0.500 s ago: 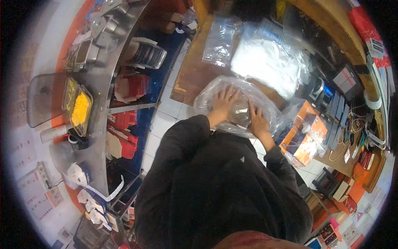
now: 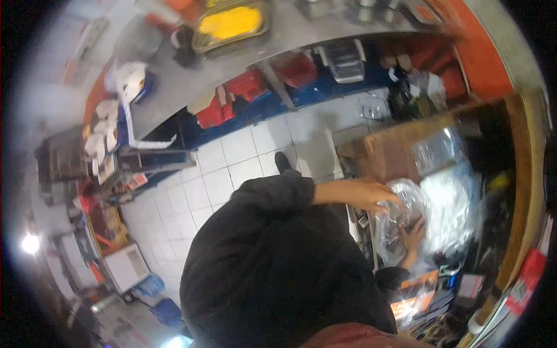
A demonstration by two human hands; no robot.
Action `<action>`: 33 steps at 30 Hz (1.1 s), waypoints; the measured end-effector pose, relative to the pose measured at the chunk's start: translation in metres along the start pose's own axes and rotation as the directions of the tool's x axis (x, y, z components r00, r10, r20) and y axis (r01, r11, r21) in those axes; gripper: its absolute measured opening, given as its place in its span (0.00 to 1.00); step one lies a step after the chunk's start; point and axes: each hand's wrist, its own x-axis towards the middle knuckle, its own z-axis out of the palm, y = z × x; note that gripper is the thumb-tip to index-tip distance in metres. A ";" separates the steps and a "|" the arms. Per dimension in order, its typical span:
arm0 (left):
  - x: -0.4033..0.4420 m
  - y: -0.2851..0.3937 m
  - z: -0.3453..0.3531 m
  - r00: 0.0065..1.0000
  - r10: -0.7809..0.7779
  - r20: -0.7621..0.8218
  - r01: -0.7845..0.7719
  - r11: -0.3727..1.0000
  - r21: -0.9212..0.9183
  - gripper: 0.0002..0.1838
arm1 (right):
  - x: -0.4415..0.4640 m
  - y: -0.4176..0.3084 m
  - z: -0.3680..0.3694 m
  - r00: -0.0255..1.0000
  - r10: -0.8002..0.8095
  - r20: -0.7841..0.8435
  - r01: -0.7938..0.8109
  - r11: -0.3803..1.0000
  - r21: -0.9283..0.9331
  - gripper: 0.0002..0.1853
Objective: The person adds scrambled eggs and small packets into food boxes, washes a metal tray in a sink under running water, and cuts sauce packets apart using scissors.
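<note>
A clear, crinkled plastic bag (image 2: pixel 387 246) lies on the brown wooden table, with something inside that I cannot make out. My left hand (image 2: pixel 371 195) reaches over its near edge, fingers stretched out and touching the plastic, slightly blurred. Lower down, my right hand (image 2: pixel 413 236) rests on the bag with its fingers apart. Neither hand grips anything that I can see. Right beside the bag is a shiny stack of white plastic bags (image 2: pixel 449 206), and a flat clear packet (image 2: pixel 438 151) lies beyond it.
An orange box (image 2: pixel 413 298) under clear plastic stands close to my right forearm. A steel counter (image 2: pixel 232 72) carries a tray of yellow food (image 2: pixel 232 23). Red bins (image 2: pixel 246 86) sit beneath it. White floor tiles (image 2: pixel 217 168) stretch between counter and table.
My view has swung left, so the table now sits at the right and more floor shows. Both hands stay at the bag; my left hand has shifted toward its edge.
</note>
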 end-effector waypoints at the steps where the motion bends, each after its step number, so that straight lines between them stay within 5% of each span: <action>1: -0.033 -0.002 -0.028 0.993 -0.120 -0.017 0.121 0.992 0.028 0.21 | 0.014 0.019 -0.003 0.994 -0.069 0.085 0.068 0.998 0.017 0.46; 2: -0.064 -0.006 -0.049 0.976 -0.200 -0.086 0.206 0.976 0.072 0.20 | 0.034 0.032 -0.010 0.977 -0.131 0.167 0.126 0.991 0.039 0.42; 3: -0.099 -0.014 -0.064 0.950 -0.273 -0.155 0.291 0.950 0.112 0.19 | 0.054 0.029 -0.027 0.967 -0.033 0.253 0.083 0.979 -0.186 0.34; 5: -0.170 -0.035 -0.085 0.877 -0.278 -0.391 0.391 0.887 0.247 0.17 | 0.059 -0.014 -0.068 0.998 0.001 0.060 0.010 0.983 -0.184 0.19; 6: -0.199 -0.034 -0.099 0.872 -0.269 -0.409 0.392 0.883 0.257 0.17 | 0.046 -0.054 -0.093 0.977 -0.029 -0.211 0.040 0.998 0.049 0.13; 8: -0.252 -0.034 -0.126 0.717 -0.431 -0.548 0.528 0.849 0.023 0.14 | 0.036 -0.169 -0.129 0.882 -0.104 -0.460 0.199 0.966 0.163 0.10; 10: -0.299 -0.044 -0.155 0.677 -0.441 -0.589 0.520 0.853 -0.042 0.13 | 0.043 -0.286 -0.135 0.797 -0.286 -0.532 0.495 0.814 0.304 0.09; 11: -0.316 -0.050 -0.166 0.642 -0.459 -0.614 0.502 0.857 -0.116 0.13 | 0.044 -0.351 -0.130 0.687 -0.445 -0.575 0.651 0.728 0.214 0.09; 12: -0.330 -0.051 -0.178 0.635 -0.457 -0.623 0.496 0.860 -0.125 0.13 | 0.058 -0.407 -0.109 0.646 -0.513 -0.565 0.749 0.568 0.341 0.08; 14: -0.352 -0.046 -0.204 0.579 -0.475 -0.663 0.550 0.828 -0.114 0.13 | 0.014 -0.541 -0.110 0.581 -0.735 -0.351 0.810 0.566 0.154 0.07; 15: -0.358 -0.046 -0.215 0.573 -0.457 -0.681 0.528 0.841 -0.120 0.12 | -0.007 -0.600 -0.109 0.437 -0.838 -0.326 0.894 0.368 0.253 0.08; 18: -0.368 -0.048 -0.244 0.571 -0.424 -0.703 0.484 0.865 -0.129 0.11 | -0.011 -0.731 -0.083 0.243 -0.920 -0.306 0.956 0.175 0.235 0.09; 21: -0.382 -0.064 -0.269 0.543 -0.392 -0.743 0.477 0.872 -0.111 0.08 | 0.015 -0.836 -0.055 0.189 -0.928 -0.321 0.980 0.159 0.119 0.09; 23: -0.390 -0.057 -0.292 0.469 -0.515 -0.717 0.503 0.824 -0.262 0.09 | 0.028 -0.881 -0.040 0.103 -0.949 -0.297 0.974 0.157 -0.163 0.09; 27: -0.419 -0.072 -0.316 0.358 -0.368 -0.858 0.408 0.888 -0.211 0.07 | 0.043 -0.928 -0.021 0.070 -0.972 -0.225 0.942 0.138 -0.305 0.09; 30: -0.435 -0.068 -0.337 0.222 -0.543 -0.810 0.286 0.831 -0.478 0.08 | 0.047 -0.934 -0.018 0.086 -0.954 -0.286 0.934 0.177 -0.310 0.08; 32: -0.441 -0.082 -0.350 0.127 -0.520 -0.845 0.203 0.847 -0.491 0.09 | 0.053 -0.940 -0.016 0.239 -0.961 -0.141 0.924 0.270 -0.273 0.11; 33: -0.444 -0.098 -0.355 0.085 -0.511 -0.856 0.124 0.857 -0.499 0.09 | 0.052 -0.939 -0.017 0.232 -0.964 -0.131 0.924 0.260 -0.280 0.11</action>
